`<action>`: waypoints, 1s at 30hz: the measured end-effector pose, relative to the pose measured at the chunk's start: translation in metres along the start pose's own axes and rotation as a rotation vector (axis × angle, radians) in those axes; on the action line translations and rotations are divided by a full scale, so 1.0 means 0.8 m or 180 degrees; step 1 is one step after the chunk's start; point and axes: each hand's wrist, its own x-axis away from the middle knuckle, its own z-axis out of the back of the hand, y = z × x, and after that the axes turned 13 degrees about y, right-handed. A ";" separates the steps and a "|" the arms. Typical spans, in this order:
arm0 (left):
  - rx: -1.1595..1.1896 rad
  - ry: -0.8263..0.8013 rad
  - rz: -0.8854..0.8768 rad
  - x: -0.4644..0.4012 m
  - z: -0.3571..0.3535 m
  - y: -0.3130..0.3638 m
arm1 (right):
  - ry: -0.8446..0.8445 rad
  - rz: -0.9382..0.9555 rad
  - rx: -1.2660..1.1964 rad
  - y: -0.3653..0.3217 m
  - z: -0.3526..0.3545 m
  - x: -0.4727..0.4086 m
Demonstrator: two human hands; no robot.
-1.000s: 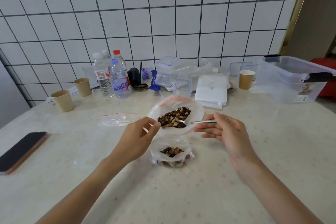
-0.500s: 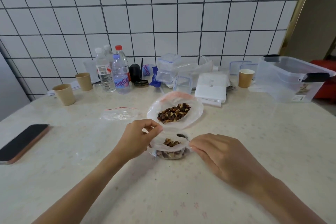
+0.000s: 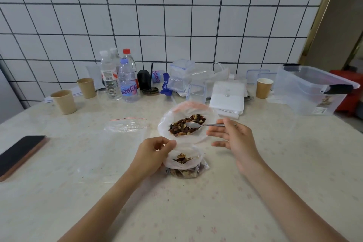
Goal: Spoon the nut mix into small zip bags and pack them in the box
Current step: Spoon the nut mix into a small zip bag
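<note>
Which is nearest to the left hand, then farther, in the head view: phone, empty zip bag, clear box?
1. Empty zip bag: just up-left of the left hand.
2. Phone: far left table edge.
3. Clear box: far right, at the back.

A white tiled wall [image 3: 149,19] with dark grout stands behind the pale speckled table [image 3: 59,192]. A gold door frame [image 3: 322,15] rises at right.

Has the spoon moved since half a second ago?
Yes. The spoon went from over the small bag back up to the big bag of nut mix, away from the person, held by the right hand.
</note>
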 end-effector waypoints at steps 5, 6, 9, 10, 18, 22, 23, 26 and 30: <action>0.0503 -0.0109 0.0201 0.004 0.000 0.001 | 0.0026 -0.0146 0.0378 0.023 -0.031 -0.025; 0.0572 -0.0136 0.0243 0.005 0.002 0.003 | 0.0071 -0.0104 0.0592 0.028 -0.034 -0.027; 0.0652 -0.0167 0.0371 0.009 0.008 0.008 | 0.0318 0.0270 0.1359 0.037 -0.029 -0.034; 0.0661 -0.0178 0.0428 0.009 0.010 0.010 | 0.0399 0.0368 0.1517 0.038 -0.024 -0.038; 0.0393 -0.0305 0.0718 0.008 0.023 0.017 | 0.0491 0.0278 0.1734 0.030 0.025 -0.038; 0.0279 -0.0613 0.0796 0.009 0.031 0.014 | -0.0079 0.0278 0.1868 0.021 0.036 -0.015; 0.0312 -0.0715 0.0827 0.009 0.032 0.014 | -0.0340 0.0183 0.1921 0.018 0.035 -0.006; 0.0463 -0.1008 0.0854 0.010 0.039 0.015 | -0.1026 -0.0298 0.1913 0.016 0.030 0.015; 0.0626 -0.1434 0.0879 0.012 0.044 0.016 | -0.1520 -0.0756 0.1645 0.018 0.021 0.029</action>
